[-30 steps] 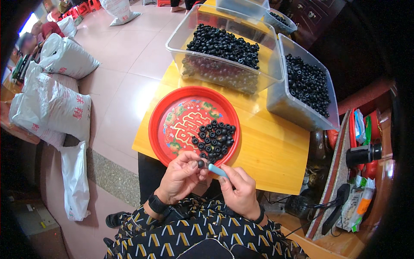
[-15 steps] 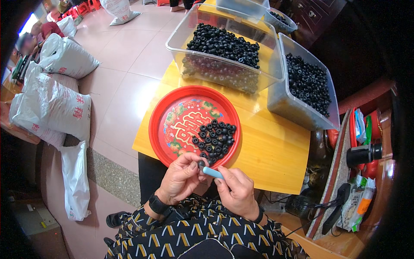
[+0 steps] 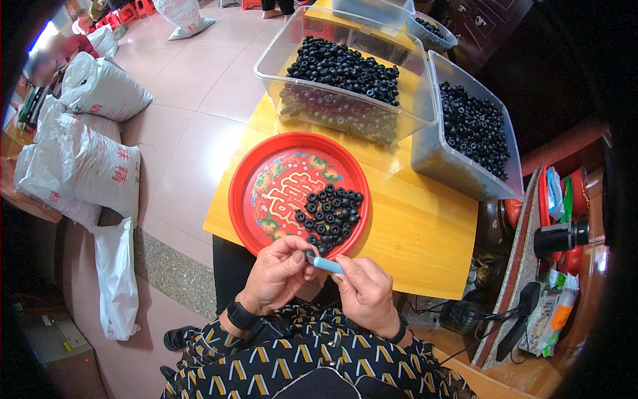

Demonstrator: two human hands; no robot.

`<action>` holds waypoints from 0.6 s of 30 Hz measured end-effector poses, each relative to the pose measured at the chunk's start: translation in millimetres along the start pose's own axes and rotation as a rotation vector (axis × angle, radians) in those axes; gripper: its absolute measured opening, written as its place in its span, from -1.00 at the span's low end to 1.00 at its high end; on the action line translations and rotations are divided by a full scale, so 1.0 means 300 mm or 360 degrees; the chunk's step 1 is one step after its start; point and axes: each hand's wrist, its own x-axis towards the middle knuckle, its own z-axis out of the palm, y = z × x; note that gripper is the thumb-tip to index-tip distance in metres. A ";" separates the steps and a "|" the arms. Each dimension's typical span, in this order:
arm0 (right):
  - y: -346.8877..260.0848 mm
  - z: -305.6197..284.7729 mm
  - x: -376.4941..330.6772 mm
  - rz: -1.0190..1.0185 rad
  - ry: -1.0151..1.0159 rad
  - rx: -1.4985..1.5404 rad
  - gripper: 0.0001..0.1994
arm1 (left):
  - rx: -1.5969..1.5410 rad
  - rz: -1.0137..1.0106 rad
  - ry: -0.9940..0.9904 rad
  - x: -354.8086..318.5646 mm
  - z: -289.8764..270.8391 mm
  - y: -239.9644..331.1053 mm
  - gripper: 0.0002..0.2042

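Between thumb and fingertips, my left hand (image 3: pixel 278 274) pinches a small round black part (image 3: pixel 310 255). My right hand (image 3: pixel 367 292) grips the light blue handle (image 3: pixel 328 265) of a small tool, whose front end meets the black part; the tip is too small to make out. Both hands are over the near rim of a round red tray (image 3: pixel 238 219) with a printed pattern. Many ring-shaped black parts (image 3: pixel 332 211) with center holes lie in the tray's right half.
A clear plastic bin (image 3: pixel 266 74) of black parts stands behind the tray on the yellow table (image 3: pixel 412 233). Right of it is another bin (image 3: pixel 435 156) of them. White sacks (image 3: pixel 93 166) lie on the floor at left. A shelf with a black cylinder (image 3: pixel 561 239) is at right.
Almost nothing differs. Both hands keep the same hold, with the tool against the black part.
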 end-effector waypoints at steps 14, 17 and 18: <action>0.039 -0.001 0.036 0.0467 0.0214 0.0296 -0.84 | 0.0031 -0.0072 -0.0111 -0.001 0.013 0.012 -0.83; 0.005 0.011 0.052 0.0428 0.0070 0.0699 -0.82 | -0.0002 -0.0099 -0.0073 0.008 0.028 0.006 -0.83; -0.003 0.018 0.053 0.0427 0.0076 0.0701 -0.82 | 0.0050 -0.0098 -0.0057 0.009 0.028 0.005 -0.83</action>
